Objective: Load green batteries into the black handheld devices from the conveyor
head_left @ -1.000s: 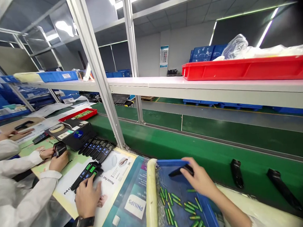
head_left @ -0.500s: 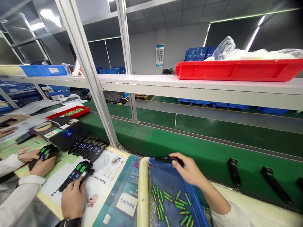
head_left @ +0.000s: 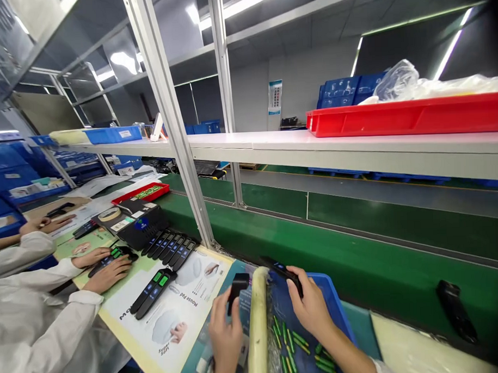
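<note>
My left hand [head_left: 225, 331] is closed around a black handheld device [head_left: 239, 285], held upright just left of the blue bin [head_left: 332, 292]. My right hand [head_left: 312, 304] grips another black handheld device [head_left: 287, 270] with blue markings, above the bin's far end. Green AAA-size batteries [head_left: 289, 348] lie loose in the bin. A pale yellow padded roll [head_left: 258, 322] runs along the bin's left edge, between my hands. Two black devices with lit green displays [head_left: 152, 293] lie on the printed mat to the left.
A co-worker's hands [head_left: 108, 270] hold a similar device at the left. Several black devices [head_left: 169, 246] stand in a row beside a black box [head_left: 139, 220]. A metal post [head_left: 182, 151] and a shelf [head_left: 247, 146] rise ahead. Another device [head_left: 457, 310] lies on the green conveyor [head_left: 378, 258].
My left hand has come right from the mat to the bin with a black device, leaving two lit ones behind. My right hand still holds its device, now tilted. The view has shifted left.
</note>
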Tool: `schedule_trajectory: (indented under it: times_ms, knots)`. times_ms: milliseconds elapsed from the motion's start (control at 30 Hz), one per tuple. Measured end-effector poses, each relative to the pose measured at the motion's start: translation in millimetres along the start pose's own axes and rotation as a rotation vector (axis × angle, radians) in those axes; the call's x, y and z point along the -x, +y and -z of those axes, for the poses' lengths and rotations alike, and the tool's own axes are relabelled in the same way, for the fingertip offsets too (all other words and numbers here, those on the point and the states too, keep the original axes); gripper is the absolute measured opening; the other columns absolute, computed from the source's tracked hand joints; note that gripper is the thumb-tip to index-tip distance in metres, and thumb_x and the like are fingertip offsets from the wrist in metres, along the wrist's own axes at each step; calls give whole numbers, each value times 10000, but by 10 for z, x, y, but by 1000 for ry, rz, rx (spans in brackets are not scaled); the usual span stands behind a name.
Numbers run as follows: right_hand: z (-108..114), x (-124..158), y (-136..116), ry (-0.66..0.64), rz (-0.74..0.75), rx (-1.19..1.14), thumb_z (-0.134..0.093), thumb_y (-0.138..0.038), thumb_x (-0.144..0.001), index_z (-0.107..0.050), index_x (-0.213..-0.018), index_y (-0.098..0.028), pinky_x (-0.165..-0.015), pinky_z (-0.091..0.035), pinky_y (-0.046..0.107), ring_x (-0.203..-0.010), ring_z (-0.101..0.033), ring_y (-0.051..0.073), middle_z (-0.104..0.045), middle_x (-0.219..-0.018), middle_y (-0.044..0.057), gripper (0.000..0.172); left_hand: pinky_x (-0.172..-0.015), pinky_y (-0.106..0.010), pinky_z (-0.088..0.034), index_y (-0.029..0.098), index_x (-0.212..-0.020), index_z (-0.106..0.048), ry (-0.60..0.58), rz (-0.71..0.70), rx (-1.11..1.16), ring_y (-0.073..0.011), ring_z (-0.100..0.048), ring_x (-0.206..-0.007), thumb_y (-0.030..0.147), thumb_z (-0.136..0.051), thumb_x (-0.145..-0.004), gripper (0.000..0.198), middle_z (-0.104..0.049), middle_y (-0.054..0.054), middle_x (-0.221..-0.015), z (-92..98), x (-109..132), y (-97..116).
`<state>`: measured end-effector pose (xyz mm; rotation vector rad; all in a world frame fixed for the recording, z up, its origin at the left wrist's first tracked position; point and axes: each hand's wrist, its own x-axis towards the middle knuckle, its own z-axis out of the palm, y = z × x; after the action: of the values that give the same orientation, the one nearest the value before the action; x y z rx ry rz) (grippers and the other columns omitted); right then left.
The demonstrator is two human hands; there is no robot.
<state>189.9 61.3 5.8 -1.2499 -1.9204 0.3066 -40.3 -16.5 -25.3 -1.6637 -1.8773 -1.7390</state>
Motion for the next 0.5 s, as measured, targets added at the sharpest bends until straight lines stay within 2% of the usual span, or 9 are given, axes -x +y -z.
schedule_trajectory:
  times_ms: [133, 267, 400, 433, 500]
  knots:
    - [25, 281, 4, 52, 12, -67, -444, -394, -1076, -568, -1311, -250, -899, -572, 394, -1080, -697, 271, -725, -1213, 76, 302, -854, -320, -592, 201, -1212, -675, 17, -21, 94, -206, -704, -991, 242, -602, -981, 245, -717, -88, -1055, -308, 39, 261]
    - [368, 374, -4, 147, -25, -20, -446, -398, -1074, -570, -1326, -241, -858, -594, 383, -1058, -717, 277, -727, -1212, 89, 323, -849, -312, -594, 194, -1205, -664, 48, -57, 154, -197, -699, -982, 198, -612, -967, 243, -705, -89, -1034, -488, 132, 453]
    - [685, 387, 102, 348, -88, 68, -467, -439, -1052, -568, -1357, -203, -753, -600, 376, -932, -742, 288, -730, -1181, 134, 398, -869, -307, -592, 196, -1219, -651, 29, -127, 203, -188, -692, -993, 165, -614, -957, 266, -705, -90, -1041, -606, 165, 593]
    - [724, 386, 151, 333, -68, 84, -467, -448, -1046, -581, -1342, -201, -740, -598, 380, -916, -742, 293, -734, -1170, 138, 403, -871, -306, -592, 196, -1219, -649, 25, -134, 212, -185, -690, -991, 161, -612, -957, 266, -704, -89, -1040, -628, 157, 615]
    - [793, 360, 262, 145, -11, 91, -458, -458, -1039, -616, -1297, -218, -747, -597, 389, -916, -742, 300, -745, -1162, 125, 386, -866, -306, -593, 199, -1210, -652, 18, -131, 232, -185, -690, -984, 163, -607, -958, 258, -705, -88, -1034, -658, 134, 638]
